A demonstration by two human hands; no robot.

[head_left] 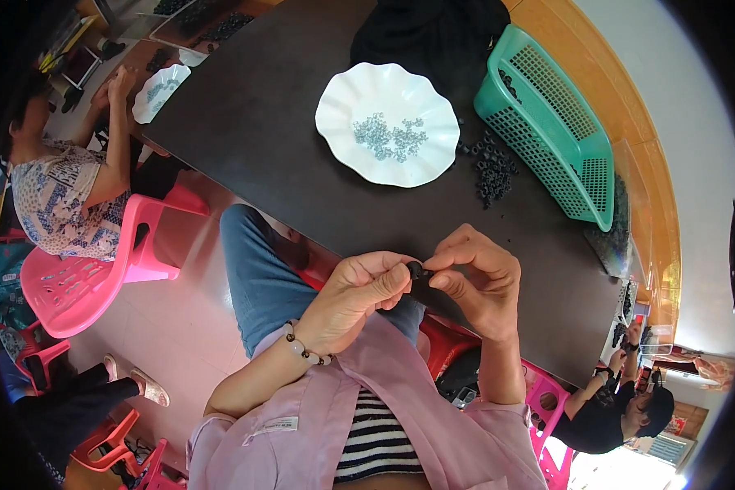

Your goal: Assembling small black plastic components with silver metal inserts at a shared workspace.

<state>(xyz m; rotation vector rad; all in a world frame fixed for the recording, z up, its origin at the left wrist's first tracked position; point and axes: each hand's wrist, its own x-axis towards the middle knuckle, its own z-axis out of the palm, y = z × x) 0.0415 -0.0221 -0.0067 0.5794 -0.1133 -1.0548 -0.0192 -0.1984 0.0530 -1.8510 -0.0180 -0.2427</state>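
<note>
Above my lap, close to the table's near edge, my left hand (358, 296) pinches a small round black part (416, 269) between thumb and forefinger. My right hand (483, 284) meets it from the other side, thumb and forefinger closed at the part's right end. Whether the right fingertips hold a separate tiny piece cannot be made out. Beyond my hands, a white scalloped plate (343, 151) bears small clear pieces (388, 137) in two loose heaps. Right of the plate lies a pile of small black ring-like parts (496, 170).
A green perforated basket (551, 167) with some black parts stands at the table's right side. Dark cloth (433, 33) lies at the far edge. People sit at left and lower right; another white plate (162, 91) is near the left one. A pink chair (98, 269) stands left.
</note>
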